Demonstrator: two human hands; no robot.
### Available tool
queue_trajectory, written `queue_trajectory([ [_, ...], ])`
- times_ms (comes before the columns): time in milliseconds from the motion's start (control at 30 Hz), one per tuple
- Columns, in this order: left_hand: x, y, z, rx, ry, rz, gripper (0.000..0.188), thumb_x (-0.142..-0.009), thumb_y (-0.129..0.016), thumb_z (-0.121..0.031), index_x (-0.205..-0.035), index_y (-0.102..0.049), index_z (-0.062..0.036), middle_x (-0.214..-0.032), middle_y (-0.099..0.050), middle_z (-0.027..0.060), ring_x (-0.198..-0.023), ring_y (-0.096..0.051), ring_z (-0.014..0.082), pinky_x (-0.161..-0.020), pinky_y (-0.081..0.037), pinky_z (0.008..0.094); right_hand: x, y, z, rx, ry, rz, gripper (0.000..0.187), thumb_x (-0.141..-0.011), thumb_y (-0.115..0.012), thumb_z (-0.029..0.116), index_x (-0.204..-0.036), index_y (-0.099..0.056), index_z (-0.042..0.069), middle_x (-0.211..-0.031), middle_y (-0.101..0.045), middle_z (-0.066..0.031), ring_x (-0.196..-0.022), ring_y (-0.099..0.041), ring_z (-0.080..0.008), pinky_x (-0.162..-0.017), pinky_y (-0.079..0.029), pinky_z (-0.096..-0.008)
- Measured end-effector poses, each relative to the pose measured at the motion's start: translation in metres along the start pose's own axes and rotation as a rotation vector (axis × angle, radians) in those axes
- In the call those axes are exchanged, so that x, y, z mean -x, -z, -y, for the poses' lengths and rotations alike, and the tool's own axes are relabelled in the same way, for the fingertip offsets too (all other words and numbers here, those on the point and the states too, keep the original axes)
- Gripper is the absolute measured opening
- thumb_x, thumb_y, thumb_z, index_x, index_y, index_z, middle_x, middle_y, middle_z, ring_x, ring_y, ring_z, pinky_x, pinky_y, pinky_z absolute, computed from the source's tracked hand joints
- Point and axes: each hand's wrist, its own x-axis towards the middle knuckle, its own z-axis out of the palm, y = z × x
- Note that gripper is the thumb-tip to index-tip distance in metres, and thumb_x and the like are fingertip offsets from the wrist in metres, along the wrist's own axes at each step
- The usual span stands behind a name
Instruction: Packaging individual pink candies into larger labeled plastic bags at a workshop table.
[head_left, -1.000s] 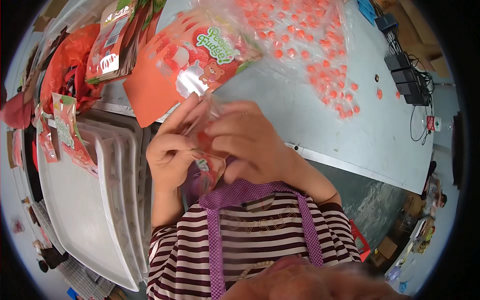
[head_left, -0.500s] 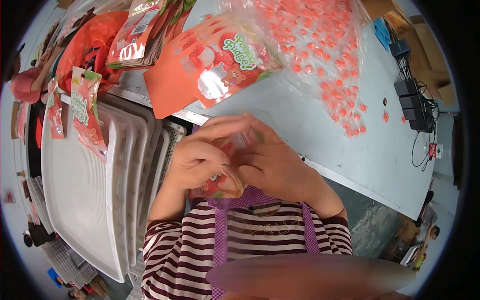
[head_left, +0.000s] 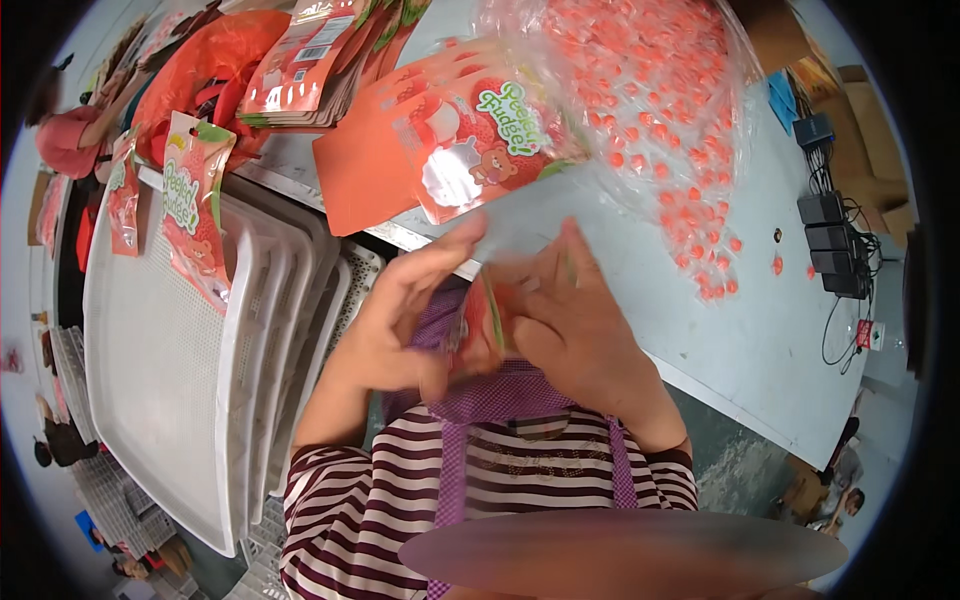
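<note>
A red printed candy pouch is in front of my chest, blurred by motion. My right hand grips its right side, with the thumb across the front. At its left, my left hand is open, fingers raised and apart from the thumb. Whether its thumb touches the pouch's lower edge is not clear. Just beyond my hands, a fanned pile of flat pouches lies on the table. Small red wrapped candies spill toward me from a large clear plastic bag.
Stacked white perforated trays stand at my left, with two pouches on the top one's far rim. More pouches and an orange plastic bag are at the far left. Black power adapters with cables line the right side.
My left hand has loosened from the pouch and its fingers have spread. The hands have moved apart, and the pouch has turned edge-on within my right hand's grip.
</note>
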Motion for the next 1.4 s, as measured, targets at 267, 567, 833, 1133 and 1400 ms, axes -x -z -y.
queue_trajectory([
  [267,-0.006,-0.031,-0.023,-1.02,0.152,-0.051,0.072,-0.073,-0.065,0.007,-0.138,-0.034,-0.0025,-0.112,-0.059,0.0217,-0.079,-0.062,0.0329,-0.073,-0.05,0.0334,-0.009,-0.018,-0.004,0.121,0.148,-0.217,0.017,-0.07,-0.061,0.009,-0.071,-0.043,0.007,-0.077,-0.055,-0.0048,-0.073,-0.057,-0.018,-0.106,-0.028,-0.0573],
  [567,0.008,-0.008,-0.034,-0.608,0.095,-0.184,0.029,-0.087,-0.056,-0.004,-0.115,-0.058,0.0024,-0.11,-0.064,0.0142,-0.092,-0.065,0.0227,-0.08,-0.051,0.03,0.013,-0.007,-0.023,-0.454,-0.303,-0.413,0.029,-0.069,-0.076,0.017,-0.091,-0.064,0.002,-0.093,-0.065,-0.0118,-0.086,-0.061,-0.0252,-0.086,-0.046,-0.0419],
  [833,0.007,-0.005,-0.032,-0.715,0.205,-0.326,0.017,-0.082,-0.064,-0.007,-0.095,-0.064,0.0042,-0.087,-0.065,0.0127,-0.075,-0.063,0.0188,-0.068,-0.05,0.0269,0.01,-0.01,-0.021,-0.485,-0.223,-0.439,0.014,-0.075,-0.072,0.008,-0.082,-0.062,0.002,-0.067,-0.065,-0.0054,-0.063,-0.061,-0.0191,-0.083,-0.047,-0.0403],
  [1133,0.008,-0.003,-0.036,-0.508,0.216,-0.366,0.019,-0.077,-0.071,-0.014,-0.08,-0.065,0.0032,-0.081,-0.063,0.0126,-0.071,-0.059,0.0194,-0.063,-0.046,0.0294,0.009,-0.014,-0.013,-0.609,-0.092,-0.546,0.009,-0.075,-0.069,0.001,-0.077,-0.06,0.002,-0.065,-0.062,-0.0045,-0.057,-0.056,-0.0147,-0.084,-0.046,-0.0462],
  [1400,0.009,-0.001,-0.035,-0.567,0.128,-0.2,0.014,-0.074,-0.073,-0.007,-0.083,-0.069,0.002,-0.077,-0.062,0.0096,-0.072,-0.057,0.0197,-0.066,-0.045,0.0298,-0.001,-0.016,-0.002,-0.776,-0.114,-0.395,0.017,-0.068,-0.075,0.004,-0.078,-0.062,0.001,-0.069,-0.06,-0.005,-0.064,-0.056,-0.018,-0.08,-0.047,-0.0444],
])
